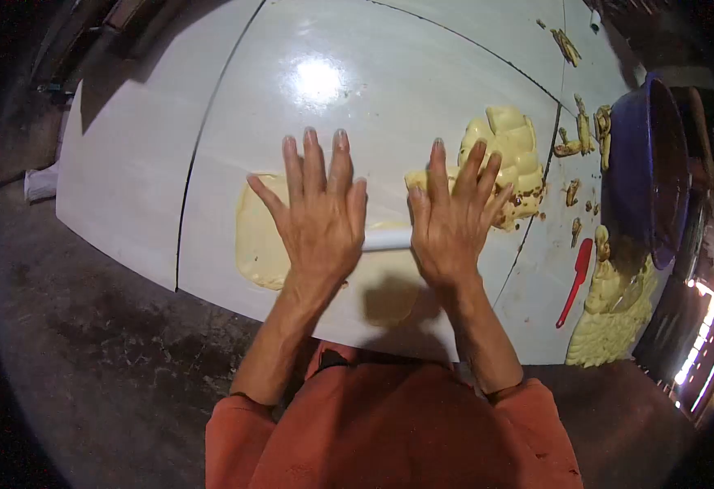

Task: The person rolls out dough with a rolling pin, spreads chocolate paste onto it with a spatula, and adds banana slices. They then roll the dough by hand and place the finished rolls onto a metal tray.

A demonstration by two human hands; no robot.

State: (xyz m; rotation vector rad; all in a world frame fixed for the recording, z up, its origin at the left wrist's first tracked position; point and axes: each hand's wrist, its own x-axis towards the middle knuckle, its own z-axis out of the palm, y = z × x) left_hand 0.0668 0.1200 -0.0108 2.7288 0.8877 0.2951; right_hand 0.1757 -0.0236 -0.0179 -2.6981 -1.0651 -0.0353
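Note:
A white rolling pin (387, 240) lies crosswise over a thin, flattened sheet of pale yellow dough (260, 236) near the table's front edge. My left hand (320, 220) rests palm down on the pin's left part, its fingers stretched forward and spread. On the pin's right part lies my right hand (453, 224), also flat with fingers apart. Beyond and beside the right fingers is a mass of yellow dough pieces (516, 151) with brown filling at its lower edge. The ends of the pin are hidden under my hands.
A red spatula (575, 281) lies to the right, beside more yellow dough (614, 314). A large purple basin (646, 163) stands at the right edge. Brown-yellow scraps (583, 126) are scattered near it. Dark seams cross the white table (243, 90).

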